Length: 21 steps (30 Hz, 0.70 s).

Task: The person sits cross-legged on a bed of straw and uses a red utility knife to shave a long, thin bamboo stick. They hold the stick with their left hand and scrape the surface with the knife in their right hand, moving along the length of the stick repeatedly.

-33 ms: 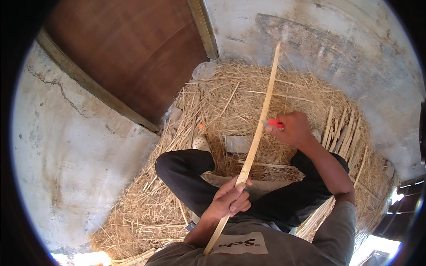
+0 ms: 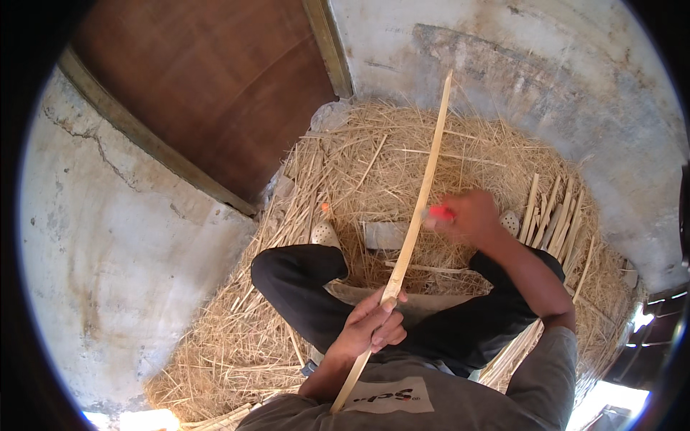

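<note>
A long, pale bamboo strip (image 2: 419, 208) slants from my waist up toward the far wall, its tip raised over the shavings. My left hand (image 2: 374, 325) wraps round its lower part, with the thumb on top. To the right of the strip's middle is my right hand (image 2: 471, 218), blurred by motion and closed on a red-handled knife (image 2: 440, 213). The knife's small blade is smeared and points at the strip's right edge; whether it touches cannot be made out.
Dry shavings (image 2: 345, 158) cover the floor around my crossed legs. Split strips (image 2: 553, 215) lie stacked at the right. A small grey block (image 2: 385, 235) sits between my feet, near a pale clog (image 2: 325, 233). Stained walls (image 2: 517, 79) and a brown door (image 2: 208, 93) stand close.
My right hand has moved a little toward me along the strip with the knife, and it is now more blurred. My left hand and the strip have hardly moved.
</note>
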Available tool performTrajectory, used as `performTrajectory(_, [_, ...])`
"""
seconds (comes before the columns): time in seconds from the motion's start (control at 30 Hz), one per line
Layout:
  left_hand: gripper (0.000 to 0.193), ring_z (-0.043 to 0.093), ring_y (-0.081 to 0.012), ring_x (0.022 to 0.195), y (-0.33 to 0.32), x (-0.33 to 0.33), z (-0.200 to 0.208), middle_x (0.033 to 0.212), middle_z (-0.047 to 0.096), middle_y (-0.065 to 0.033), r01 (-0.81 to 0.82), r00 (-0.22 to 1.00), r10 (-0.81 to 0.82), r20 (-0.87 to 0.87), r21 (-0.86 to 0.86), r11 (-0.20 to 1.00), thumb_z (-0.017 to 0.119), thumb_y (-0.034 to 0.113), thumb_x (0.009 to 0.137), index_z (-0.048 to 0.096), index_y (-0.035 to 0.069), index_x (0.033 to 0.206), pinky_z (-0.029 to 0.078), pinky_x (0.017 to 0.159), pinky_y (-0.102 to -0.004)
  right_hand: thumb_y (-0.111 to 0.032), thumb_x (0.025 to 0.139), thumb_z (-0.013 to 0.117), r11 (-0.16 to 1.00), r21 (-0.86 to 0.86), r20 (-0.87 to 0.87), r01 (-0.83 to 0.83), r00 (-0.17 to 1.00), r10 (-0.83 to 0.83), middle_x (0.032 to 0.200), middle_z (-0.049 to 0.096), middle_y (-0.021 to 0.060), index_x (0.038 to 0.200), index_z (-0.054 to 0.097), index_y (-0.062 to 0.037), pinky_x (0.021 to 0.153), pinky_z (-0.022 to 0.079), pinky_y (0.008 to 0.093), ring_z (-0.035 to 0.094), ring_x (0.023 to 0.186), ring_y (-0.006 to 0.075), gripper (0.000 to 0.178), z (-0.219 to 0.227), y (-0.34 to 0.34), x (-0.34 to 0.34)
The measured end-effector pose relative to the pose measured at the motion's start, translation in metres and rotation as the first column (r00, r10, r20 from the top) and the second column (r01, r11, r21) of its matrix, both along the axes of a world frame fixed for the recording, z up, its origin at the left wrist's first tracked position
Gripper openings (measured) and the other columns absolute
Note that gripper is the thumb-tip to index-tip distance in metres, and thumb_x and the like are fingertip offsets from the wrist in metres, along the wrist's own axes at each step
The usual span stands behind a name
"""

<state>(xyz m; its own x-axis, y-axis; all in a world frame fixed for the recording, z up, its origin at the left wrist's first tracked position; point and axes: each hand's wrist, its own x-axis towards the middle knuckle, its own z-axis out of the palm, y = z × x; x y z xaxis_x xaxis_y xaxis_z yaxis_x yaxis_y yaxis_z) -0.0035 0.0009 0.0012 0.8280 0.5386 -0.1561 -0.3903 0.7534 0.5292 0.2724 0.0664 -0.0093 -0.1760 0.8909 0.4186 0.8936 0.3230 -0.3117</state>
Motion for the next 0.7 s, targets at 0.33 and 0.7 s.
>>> performTrajectory(0.33, [0.022,0.030,-0.0063,0.039,-0.006,-0.001,0.004,0.050,0.035,0.0043,0.028,0.999,-0.028,-0.027,-0.004,1.000,0.036,0.023,0.104,0.044,0.006,0.116,0.030,0.052,-0.0247,-0.064,0.074,0.065,0.989,0.032,-0.117,0.144,0.983,-0.140,0.046,0.050,0.0093,0.058,0.060,-0.0109,0.045,0.042,0.0394,0.055,0.044,0.0281,0.056,-0.004,0.023,0.027])
performTrajectory(0.7, [0.023,0.031,-0.0061,0.039,0.000,0.004,0.005,0.051,0.034,0.0055,0.016,1.000,-0.014,0.027,-0.069,0.997,0.036,0.026,0.104,0.041,0.008,0.117,0.030,0.053,-0.0243,-0.070,0.071,0.064,0.981,0.189,0.078,-0.052,0.996,0.038,0.044,0.043,0.0061,0.054,0.051,-0.0079,0.044,0.039,0.0383,0.049,0.040,0.0272,0.065,0.007,0.015,0.004])
